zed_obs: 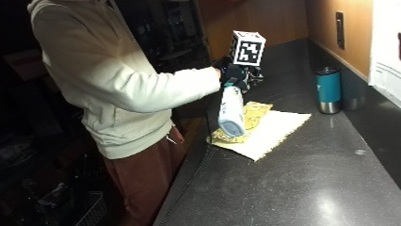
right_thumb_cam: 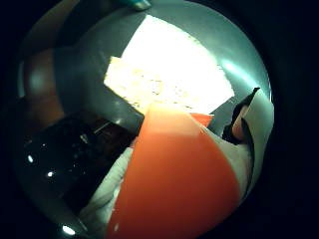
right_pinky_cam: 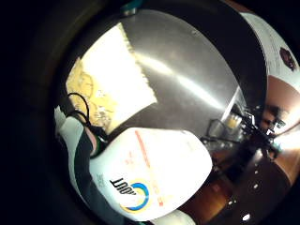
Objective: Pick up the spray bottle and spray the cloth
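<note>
Gloved right hand (zed_obs: 235, 75) holding the spray bottle (zed_obs: 231, 112) above the cloth (zed_obs: 260, 128) at the near edge of the dark counter (zed_obs: 313, 179). The hand's fingers are curled round the upper end of the bottle, which is lifted clear of the counter; the bottle's long axis runs steeply downward from the hand, its base lowest and tipped a little toward the person. In the outside view the bottle body overlaps the cloth's near, patterned end, so the cloth lies below and slightly beyond the hand, on the side away from the person's body. The little-finger-side palm view shows the white bottle body (right_pinky_cam: 154, 173) with its printed label close against the palm and the pale cloth (right_pinky_cam: 112, 79) spread flat on the counter past it; the thumb-side palm view shows an orange face of the bottle (right_thumb_cam: 179, 184) filling the foreground, with the cloth (right_thumb_cam: 174, 69) lying directly beyond. Which way the nozzle points cannot be told, as the hand hides it. The lift appears complete; spraying seems to depend on the nozzle facing down toward the cloth, which lies close beneath. A teal tumbler (zed_obs: 327, 90) stands upright farther back on the counter, well apart from the cloth. The other hand is not seen.
</note>
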